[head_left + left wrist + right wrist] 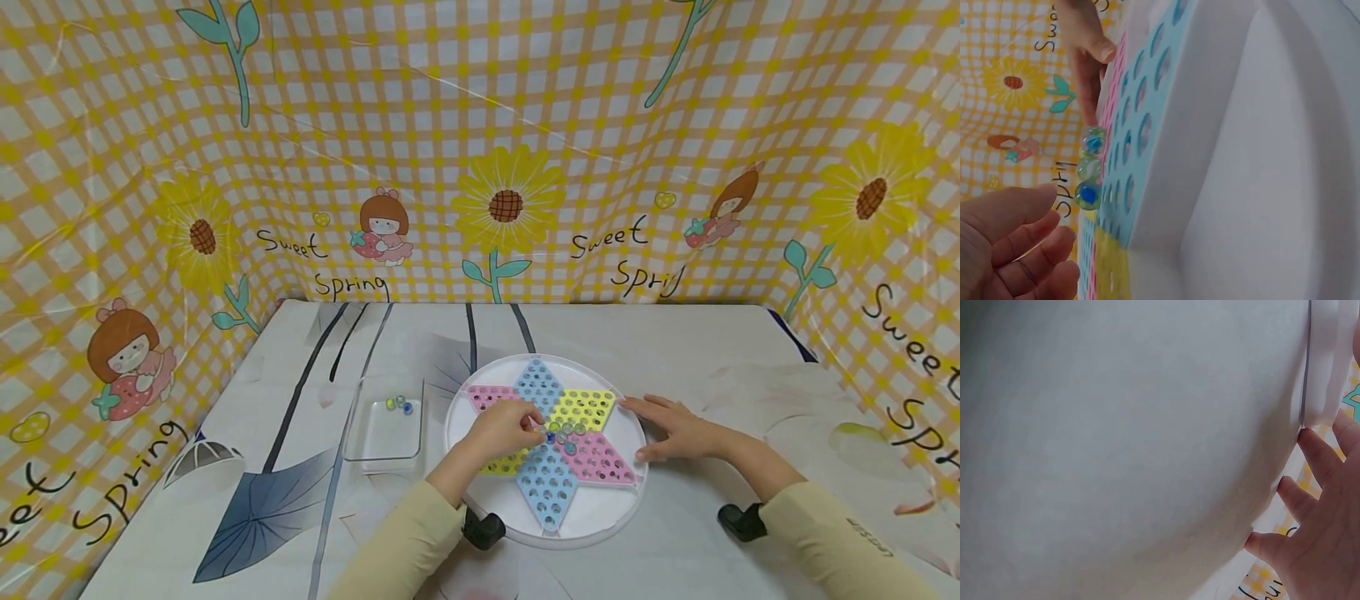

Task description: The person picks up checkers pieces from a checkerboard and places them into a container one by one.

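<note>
Star board [546,515] in a round white tray on the worktop [675,333], seen from beside the person. Left hand [504,429] hovers over the board's centre, fingers [1029,209] loosely curled toward a cluster of marbles [561,432]; whether they pinch one cannot be told. Right hand [675,429] lies flat on the tray's right edge, fingers straight and spread, steadying it.

Handling, as judged: the marbles are glass, hard, smooth and slippery, light, and will roll once out of a hole; each is best pinched at its sides between thumb and fingertip and lifted straight up.

Count: about five marbles at the centre in the head view, three of them [1089,169] plain in a row in the left wrist view; three more [400,404] in a clear square dish [390,442] left of the tray. One board, six coloured points.
</note>
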